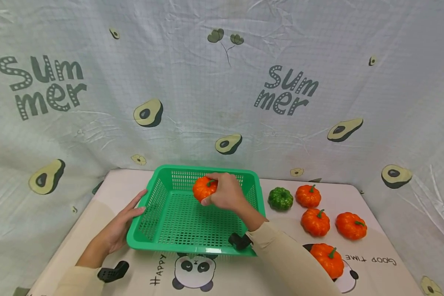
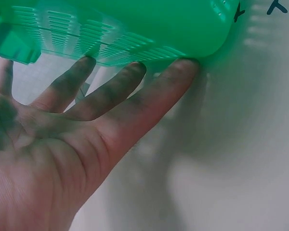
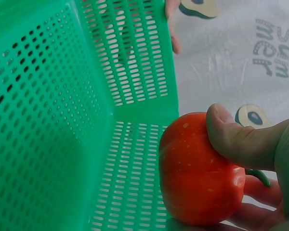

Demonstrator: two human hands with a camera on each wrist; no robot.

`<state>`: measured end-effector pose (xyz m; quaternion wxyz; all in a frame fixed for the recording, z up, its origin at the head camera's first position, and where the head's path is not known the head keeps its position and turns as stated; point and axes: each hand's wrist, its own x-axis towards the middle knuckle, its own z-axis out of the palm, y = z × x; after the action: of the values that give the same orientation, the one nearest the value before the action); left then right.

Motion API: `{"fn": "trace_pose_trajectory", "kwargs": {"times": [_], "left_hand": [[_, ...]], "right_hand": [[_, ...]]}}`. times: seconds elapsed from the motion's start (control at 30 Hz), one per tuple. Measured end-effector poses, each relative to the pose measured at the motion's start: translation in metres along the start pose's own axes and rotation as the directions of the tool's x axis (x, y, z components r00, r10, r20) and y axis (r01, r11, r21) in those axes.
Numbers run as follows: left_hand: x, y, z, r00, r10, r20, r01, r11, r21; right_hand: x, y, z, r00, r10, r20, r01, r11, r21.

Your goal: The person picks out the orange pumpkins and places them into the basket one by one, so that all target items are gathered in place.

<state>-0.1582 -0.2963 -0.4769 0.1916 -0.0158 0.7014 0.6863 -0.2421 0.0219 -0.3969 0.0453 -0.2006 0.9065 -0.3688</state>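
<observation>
My right hand point(image 1: 226, 192) grips a small orange pumpkin point(image 1: 204, 189) with a green stem, over the inside of a green plastic basket point(image 1: 192, 249). In the right wrist view the thumb presses one side of the pumpkin point(image 3: 197, 168), and fingers show beneath it. The left hand point(image 1: 116, 230) rests against the basket's left side with its fingers extended. From the left wrist, those straight fingers point(image 2: 135, 103) touch the slotted outer wall of the basket point(image 2: 120, 29). No other pumpkin shows inside the basket.
Right of the basket stand a green pumpkin point(image 1: 280, 199) and several orange pumpkins point(image 1: 315, 222); one point(image 1: 327, 260) lies close by my right sleeve. A white cloth with avocado prints point(image 1: 207, 82) hangs behind the table point(image 1: 133, 275). Black wrist cameras point(image 1: 113, 272) sit on both wrists.
</observation>
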Motion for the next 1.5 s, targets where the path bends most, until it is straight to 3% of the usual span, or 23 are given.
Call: {"fn": "trace_pose_trajectory", "kwargs": {"times": [0.67, 1.03, 1.5], "left_hand": [[0.000, 0.001, -0.002, 1.000, 0.002, -0.013, -0.002, 1.000, 0.011], [-0.001, 0.001, -0.001, 1.000, 0.002, -0.012, -0.002, 1.000, 0.005], [0.000, 0.000, -0.001, 1.000, 0.008, -0.001, -0.008, 1.000, -0.014]], "right_hand": [[0.021, -0.005, 0.018, 0.998, -0.045, 0.046, 0.045, 0.999, 0.001], [0.029, -0.004, 0.027, 0.995, -0.057, 0.079, 0.052, 0.996, 0.066], [0.041, 0.003, 0.039, 0.993, -0.071, 0.099, 0.067, 0.997, 0.045]]}}
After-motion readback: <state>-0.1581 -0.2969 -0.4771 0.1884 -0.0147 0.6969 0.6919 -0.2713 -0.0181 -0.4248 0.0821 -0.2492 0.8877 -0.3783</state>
